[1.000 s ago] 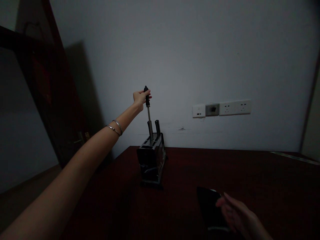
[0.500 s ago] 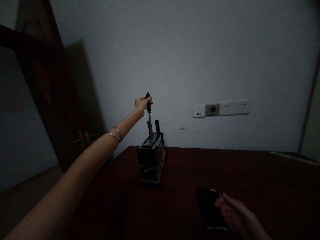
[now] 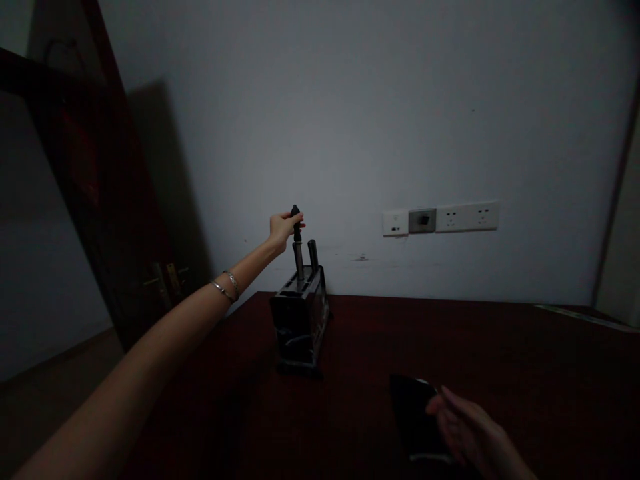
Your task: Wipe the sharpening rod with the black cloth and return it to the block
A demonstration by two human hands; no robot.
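Note:
My left hand (image 3: 281,228) is stretched out over a dark knife block (image 3: 300,320) at the back of a dark red table (image 3: 500,360). Its fingers are closed round the black handle of a knife (image 3: 297,230) that stands upright, its blade mostly down in a slot. Two other handles (image 3: 313,255) stick up from the block beside it. Low at the near edge, my right hand (image 3: 465,430) rests on a dark flat object (image 3: 413,417), fingers loosely curved along its right side.
A row of white wall sockets (image 3: 443,219) sits on the grey wall behind the table. A dark wooden door (image 3: 100,180) with a handle stands at the left. The room is dim.
My left hand has lowered the knife into the block, so less of the blade shows now. My right hand has barely moved.

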